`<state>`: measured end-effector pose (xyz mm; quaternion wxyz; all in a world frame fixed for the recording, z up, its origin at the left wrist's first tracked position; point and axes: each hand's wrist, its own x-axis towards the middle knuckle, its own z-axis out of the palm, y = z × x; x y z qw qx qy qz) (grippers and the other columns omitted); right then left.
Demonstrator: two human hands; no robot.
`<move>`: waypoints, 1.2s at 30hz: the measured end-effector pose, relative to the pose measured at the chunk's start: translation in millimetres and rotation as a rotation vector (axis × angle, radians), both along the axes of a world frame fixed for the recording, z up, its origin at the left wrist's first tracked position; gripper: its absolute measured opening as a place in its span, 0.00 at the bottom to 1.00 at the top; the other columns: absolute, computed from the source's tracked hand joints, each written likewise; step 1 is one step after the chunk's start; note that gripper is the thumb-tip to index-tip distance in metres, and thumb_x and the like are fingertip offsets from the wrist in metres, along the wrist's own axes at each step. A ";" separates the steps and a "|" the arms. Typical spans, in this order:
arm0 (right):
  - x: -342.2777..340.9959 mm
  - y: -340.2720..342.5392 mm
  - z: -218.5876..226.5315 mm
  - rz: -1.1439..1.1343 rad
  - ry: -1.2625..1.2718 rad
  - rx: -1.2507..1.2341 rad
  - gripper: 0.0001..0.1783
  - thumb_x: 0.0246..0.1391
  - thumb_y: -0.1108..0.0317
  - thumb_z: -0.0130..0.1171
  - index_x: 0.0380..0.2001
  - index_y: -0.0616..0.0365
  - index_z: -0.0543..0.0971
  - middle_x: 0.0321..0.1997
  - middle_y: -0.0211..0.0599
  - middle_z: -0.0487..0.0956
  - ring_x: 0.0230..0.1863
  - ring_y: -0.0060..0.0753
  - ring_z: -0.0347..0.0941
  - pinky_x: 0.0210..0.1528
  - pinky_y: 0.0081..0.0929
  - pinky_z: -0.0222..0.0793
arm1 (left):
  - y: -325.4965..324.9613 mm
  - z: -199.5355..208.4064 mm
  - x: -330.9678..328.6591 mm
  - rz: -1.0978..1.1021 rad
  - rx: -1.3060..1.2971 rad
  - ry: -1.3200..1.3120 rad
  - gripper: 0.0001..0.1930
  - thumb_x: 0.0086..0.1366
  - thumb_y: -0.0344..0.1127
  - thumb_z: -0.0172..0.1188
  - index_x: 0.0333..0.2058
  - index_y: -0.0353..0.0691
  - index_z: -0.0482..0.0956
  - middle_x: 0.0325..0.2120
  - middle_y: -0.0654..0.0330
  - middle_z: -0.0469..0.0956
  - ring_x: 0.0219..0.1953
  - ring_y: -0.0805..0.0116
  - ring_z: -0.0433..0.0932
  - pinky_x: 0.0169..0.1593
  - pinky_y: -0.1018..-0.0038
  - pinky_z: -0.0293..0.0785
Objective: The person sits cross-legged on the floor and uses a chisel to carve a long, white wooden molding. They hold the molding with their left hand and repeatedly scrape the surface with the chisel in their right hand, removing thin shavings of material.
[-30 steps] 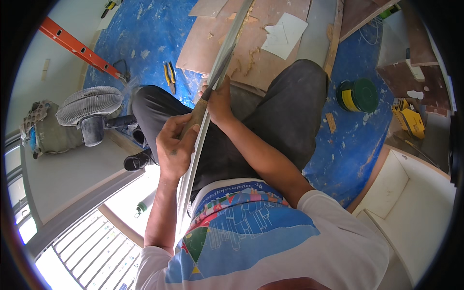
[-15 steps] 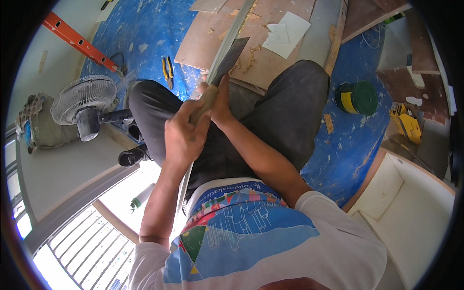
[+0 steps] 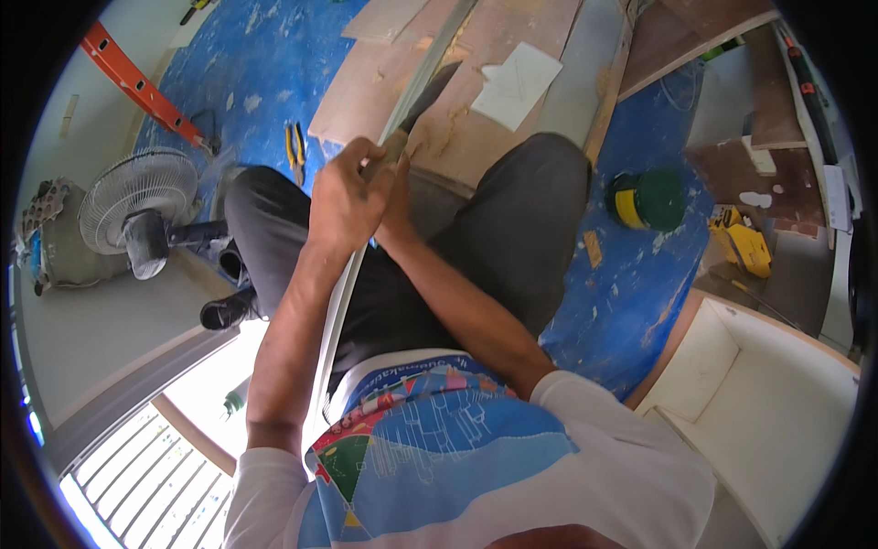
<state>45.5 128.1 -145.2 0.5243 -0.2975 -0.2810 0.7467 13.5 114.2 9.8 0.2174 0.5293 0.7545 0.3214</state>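
Note:
A putty knife (image 3: 430, 99) with a dark flat blade and a wooden handle lies along a long pale strip (image 3: 416, 78). My left hand (image 3: 346, 197) is closed round its handle. The strip runs slantwise from the far boards, between my legs and past my left forearm. Just right of the left hand, my right hand (image 3: 399, 206) is closed about the strip, close to the base of the blade; its fingers are mostly hidden. Beneath the blade is a brown board (image 3: 366, 110) with yellowish scraps. White paper (image 3: 519, 87) rests on the same boards.
Pliers (image 3: 294, 154) lie on the blue floor sheet (image 3: 247, 69). To the left are a fan (image 3: 137, 197) and an orange ladder (image 3: 137, 87). A green tub (image 3: 651, 199), a yellow box (image 3: 745, 242) and an open white cabinet (image 3: 777, 384) stand to the right.
Both hands and the putty knife have shifted slightly up and left along the strip. The whole view has shifted a little, moving most surroundings leftward.

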 end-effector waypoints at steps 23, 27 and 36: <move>27.9 42.2 39.7 0.108 0.157 -0.412 0.23 0.64 0.68 0.64 0.57 0.54 0.67 0.31 0.33 0.73 0.27 0.29 0.74 0.27 0.35 0.75 | -68.4 47.4 12.7 0.029 -0.132 0.023 0.18 0.67 0.32 0.64 0.54 0.36 0.81 0.33 0.43 0.86 0.35 0.56 0.88 0.42 0.67 0.80; 21.1 38.2 18.8 0.127 0.130 -0.344 0.17 0.65 0.70 0.61 0.50 0.50 0.65 0.29 0.29 0.71 0.23 0.24 0.70 0.21 0.33 0.74 | -71.8 33.8 19.0 0.091 -0.109 -0.096 0.17 0.67 0.32 0.63 0.54 0.36 0.81 0.35 0.42 0.86 0.37 0.54 0.88 0.44 0.67 0.80; 14.8 36.6 16.4 0.098 0.074 -0.325 0.20 0.64 0.76 0.58 0.53 0.52 0.63 0.34 0.33 0.72 0.23 0.24 0.71 0.19 0.28 0.73 | -60.7 42.6 22.1 0.094 -0.213 -0.119 0.17 0.67 0.32 0.63 0.54 0.35 0.80 0.33 0.44 0.85 0.35 0.55 0.87 0.41 0.66 0.79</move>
